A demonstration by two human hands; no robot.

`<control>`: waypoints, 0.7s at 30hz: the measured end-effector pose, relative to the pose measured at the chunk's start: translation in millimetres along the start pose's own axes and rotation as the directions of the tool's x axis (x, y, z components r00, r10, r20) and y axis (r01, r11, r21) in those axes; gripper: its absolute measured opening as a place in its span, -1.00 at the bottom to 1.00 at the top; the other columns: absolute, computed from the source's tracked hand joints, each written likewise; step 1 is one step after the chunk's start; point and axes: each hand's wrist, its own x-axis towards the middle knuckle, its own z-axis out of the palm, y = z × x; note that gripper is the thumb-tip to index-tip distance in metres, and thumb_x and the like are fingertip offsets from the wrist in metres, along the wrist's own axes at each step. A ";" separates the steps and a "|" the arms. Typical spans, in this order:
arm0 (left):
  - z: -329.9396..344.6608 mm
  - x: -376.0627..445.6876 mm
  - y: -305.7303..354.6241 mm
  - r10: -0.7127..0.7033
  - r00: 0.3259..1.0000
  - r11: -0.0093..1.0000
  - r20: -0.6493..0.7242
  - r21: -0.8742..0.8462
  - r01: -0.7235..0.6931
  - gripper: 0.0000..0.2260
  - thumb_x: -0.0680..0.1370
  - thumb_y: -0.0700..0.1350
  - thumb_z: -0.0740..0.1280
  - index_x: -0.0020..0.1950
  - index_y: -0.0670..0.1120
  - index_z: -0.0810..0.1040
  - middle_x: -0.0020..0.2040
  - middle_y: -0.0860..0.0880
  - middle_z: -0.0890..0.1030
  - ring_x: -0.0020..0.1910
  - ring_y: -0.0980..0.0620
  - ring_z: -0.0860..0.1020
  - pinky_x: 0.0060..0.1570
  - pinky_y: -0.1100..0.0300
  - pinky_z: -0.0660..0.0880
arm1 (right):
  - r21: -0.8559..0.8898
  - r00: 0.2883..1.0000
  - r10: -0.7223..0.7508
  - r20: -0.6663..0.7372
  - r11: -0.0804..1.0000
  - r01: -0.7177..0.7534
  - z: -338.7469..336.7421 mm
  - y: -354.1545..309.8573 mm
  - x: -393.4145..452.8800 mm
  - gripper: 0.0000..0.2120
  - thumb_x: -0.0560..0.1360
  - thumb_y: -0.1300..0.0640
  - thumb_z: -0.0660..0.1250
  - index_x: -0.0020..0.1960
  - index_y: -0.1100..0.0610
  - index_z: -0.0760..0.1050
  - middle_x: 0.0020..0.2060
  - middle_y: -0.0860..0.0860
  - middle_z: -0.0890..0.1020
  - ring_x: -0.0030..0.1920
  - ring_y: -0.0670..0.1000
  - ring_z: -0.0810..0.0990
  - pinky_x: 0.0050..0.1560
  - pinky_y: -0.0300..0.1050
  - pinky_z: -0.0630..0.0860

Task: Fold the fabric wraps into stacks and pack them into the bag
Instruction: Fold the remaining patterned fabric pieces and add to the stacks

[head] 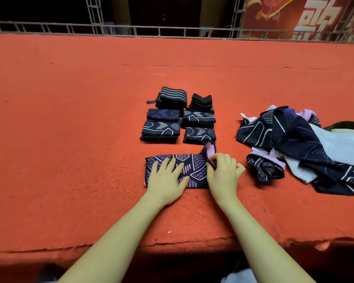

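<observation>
From my seat I see the orange-red table [70,119] filling most of the frame, and its whole left half lies bare, wide room out to the left edge; its near edge runs across the lower part of the frame, rough and chipped toward the lower right. Just left of centre my left hand [166,180] lies flat, fingers straight and spread, pressing on the dark wrap with lilac pattern [190,166] that lies stretched out in front of me, close to the near edge. Above it, at centre frame, I count six folded stacks [179,117] in two columns of three: the upper pair are black, one with grey stripes, and the four nearer ones are navy with pale line patterns; the columns stand just beside each other with a narrow strip of table between. My right hand [223,172] sits at the wrap's right end, fingers curled, pinching the fabric where a lilac flap turns upward. Right of that, well apart from the stacks, a loose pile of unfolded wraps [294,148] spreads to the right edge of the frame; I cannot count the pieces in it. Along the top runs a metal railing [172,30], with a red banner [305,15] at upper right.
</observation>
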 end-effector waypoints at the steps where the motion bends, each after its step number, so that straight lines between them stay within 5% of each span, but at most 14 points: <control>1: -0.7 0.5 -1.6 0.002 1.000 1.000 -0.016 0.011 -0.002 -0.48 0.62 0.22 -0.04 0.55 0.07 0.10 0.57 -0.02 0.07 0.54 -0.02 -0.02 0.46 -0.05 -0.16 | 0.034 0.999 -0.027 -0.017 0.999 0.028 0.3 -0.6 -0.7 -0.88 0.36 0.19 0.32 -0.10 0.10 0.51 -0.22 0.00 0.55 -0.16 0.10 0.49 -0.15 -0.14 0.01; 8: -6.4 -0.8 -29.4 -0.090 0.989 0.994 -0.119 0.052 0.097 -0.46 0.62 0.17 0.02 0.55 -0.02 0.11 0.57 -0.08 0.05 0.54 -0.10 -0.03 0.44 -0.04 -0.12 | 0.213 0.950 -0.306 0.057 0.934 0.288 9.1 -18.8 0.4 -0.66 0.30 0.30 0.33 0.02 0.02 0.47 -0.18 -0.13 0.52 -0.11 -0.07 0.44 -0.08 -0.17 0.05; 11: -4.2 -3.3 -41.9 -0.154 0.981 0.985 -0.117 0.054 0.161 -0.45 0.61 0.19 0.01 0.54 -0.03 0.13 0.56 -0.09 0.07 0.53 -0.12 0.00 0.43 -0.04 -0.08 | 0.233 0.897 -0.397 0.195 0.907 0.351 25.3 -25.3 -2.1 -0.79 0.35 0.22 0.32 -0.04 0.03 0.49 -0.18 -0.12 0.54 -0.12 -0.03 0.50 -0.08 -0.18 0.06; 12: -3.1 -3.9 -44.4 -0.173 0.977 0.983 -0.124 0.035 0.179 -0.43 0.59 0.20 0.00 0.53 -0.06 0.18 0.55 -0.11 0.12 0.52 -0.14 0.06 0.41 -0.05 -0.05 | 0.204 0.871 -0.426 0.246 0.901 0.383 30.1 -25.0 -3.9 -0.90 0.40 0.10 0.29 -0.08 0.03 0.51 -0.19 -0.13 0.55 -0.14 -0.02 0.52 -0.08 -0.18 0.05; 14: -2.1 -4.9 -46.1 -0.209 0.967 0.978 -0.142 -0.029 0.207 -0.37 0.51 0.20 0.01 0.46 -0.14 0.33 0.48 -0.16 0.30 0.45 -0.20 0.24 0.34 -0.07 0.09 | 0.123 0.845 -0.437 0.309 0.899 0.420 35.3 -24.6 -8.1 -0.74 0.47 -0.13 0.18 -0.18 0.01 0.53 -0.24 -0.14 0.55 -0.16 -0.04 0.52 -0.08 -0.16 0.03; 17: 0.4 -3.8 -45.4 -0.247 0.945 0.969 -0.215 -0.080 0.235 -0.39 0.44 0.15 0.06 0.25 -0.25 0.53 0.22 -0.22 0.57 0.17 -0.22 0.53 0.12 -0.04 0.36 | 0.164 0.889 -0.350 0.295 0.935 0.314 33.5 -25.4 -10.5 -0.66 0.53 -0.12 0.06 -0.18 0.01 0.53 -0.24 -0.14 0.56 -0.14 -0.05 0.52 -0.06 -0.15 0.04; 19: -1.6 -4.4 -45.5 -0.293 0.924 0.955 -0.247 -0.118 0.272 -0.44 0.42 0.10 0.11 0.16 -0.29 0.56 0.12 -0.24 0.61 0.06 -0.23 0.57 0.03 -0.04 0.45 | 0.162 0.918 -0.308 0.249 0.948 0.274 33.1 -23.2 -6.4 -0.69 0.51 -0.03 0.06 -0.03 0.05 0.55 -0.10 -0.09 0.59 -0.03 0.02 0.54 -0.01 -0.16 0.10; 21: -1.3 -3.9 -48.0 -0.334 0.905 0.941 -0.261 -0.144 0.306 -0.47 0.41 0.09 0.10 0.06 -0.30 0.58 0.06 -0.27 0.61 0.01 -0.26 0.58 -0.03 -0.07 0.50 | 0.029 0.902 -0.264 0.343 0.962 0.270 33.4 -22.0 0.7 -0.56 0.50 -0.04 0.09 0.27 0.13 0.47 0.25 0.03 0.51 0.26 0.12 0.43 0.19 -0.09 0.14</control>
